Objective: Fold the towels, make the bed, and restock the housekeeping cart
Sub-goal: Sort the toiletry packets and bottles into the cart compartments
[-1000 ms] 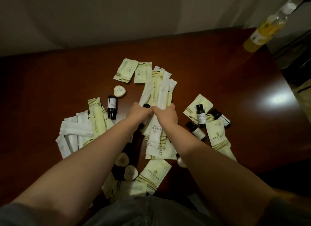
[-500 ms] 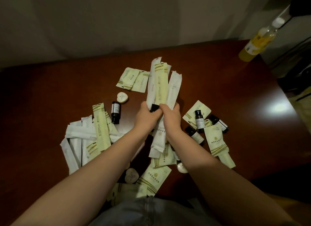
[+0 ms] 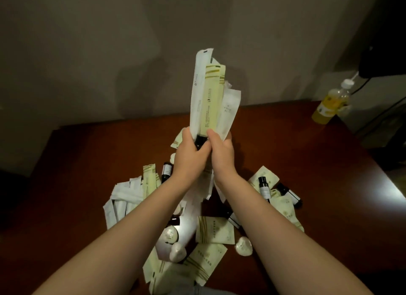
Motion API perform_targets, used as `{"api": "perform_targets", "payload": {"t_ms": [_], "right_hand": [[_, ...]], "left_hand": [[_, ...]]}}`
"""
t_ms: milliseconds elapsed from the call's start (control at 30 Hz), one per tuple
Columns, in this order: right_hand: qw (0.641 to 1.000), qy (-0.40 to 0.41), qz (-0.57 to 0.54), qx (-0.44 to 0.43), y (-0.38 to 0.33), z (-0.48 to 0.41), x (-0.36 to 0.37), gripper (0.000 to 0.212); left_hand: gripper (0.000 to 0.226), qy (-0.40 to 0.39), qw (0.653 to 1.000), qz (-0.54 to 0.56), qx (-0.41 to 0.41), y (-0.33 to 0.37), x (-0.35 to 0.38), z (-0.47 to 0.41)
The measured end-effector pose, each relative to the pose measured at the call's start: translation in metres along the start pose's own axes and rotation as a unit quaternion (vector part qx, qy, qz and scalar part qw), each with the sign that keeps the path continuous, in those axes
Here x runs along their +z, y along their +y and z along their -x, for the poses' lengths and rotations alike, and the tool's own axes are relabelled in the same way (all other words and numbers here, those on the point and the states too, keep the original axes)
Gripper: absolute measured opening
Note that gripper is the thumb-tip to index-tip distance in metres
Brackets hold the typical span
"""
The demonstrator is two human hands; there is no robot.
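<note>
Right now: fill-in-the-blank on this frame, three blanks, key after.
The left hand and right hand grip a packet bundle that points ____.
The yellow drink bottle stands at the far ____ corner of the table.
The small bottle between the hands is ____ in colour.
Missing: up; right; dark.
</note>
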State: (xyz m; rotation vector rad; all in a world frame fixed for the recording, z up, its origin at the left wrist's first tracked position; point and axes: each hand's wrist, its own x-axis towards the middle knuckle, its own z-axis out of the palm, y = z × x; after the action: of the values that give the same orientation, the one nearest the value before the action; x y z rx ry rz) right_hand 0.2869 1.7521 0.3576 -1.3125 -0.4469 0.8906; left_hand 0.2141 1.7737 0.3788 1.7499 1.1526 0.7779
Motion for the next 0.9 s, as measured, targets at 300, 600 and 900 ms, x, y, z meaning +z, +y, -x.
{"api": "perform_targets", "payload": {"t_ms": [300,600,900], "right_hand": [[0.996,-0.049,-0.061,-0.041,-0.035,0.048,0.023,0.02],[0.997,-0.029,-0.045,-0.061,-0.046,0.135,0.048,0.017],[0.995,0.02,-0.058,-0.08,-0.032,0.197,0.077,0.019]], "left_hand": [[0.036,0.008,0.996,0.086,0.034,0.025,-0.038,0.029],[0.041,-0.107,0.976,0.181,0.055,0.02,-0.089,0.083],[0.049,-0.154,0.968,0.188,0.065,0.009,-0.134,0.129]]}}
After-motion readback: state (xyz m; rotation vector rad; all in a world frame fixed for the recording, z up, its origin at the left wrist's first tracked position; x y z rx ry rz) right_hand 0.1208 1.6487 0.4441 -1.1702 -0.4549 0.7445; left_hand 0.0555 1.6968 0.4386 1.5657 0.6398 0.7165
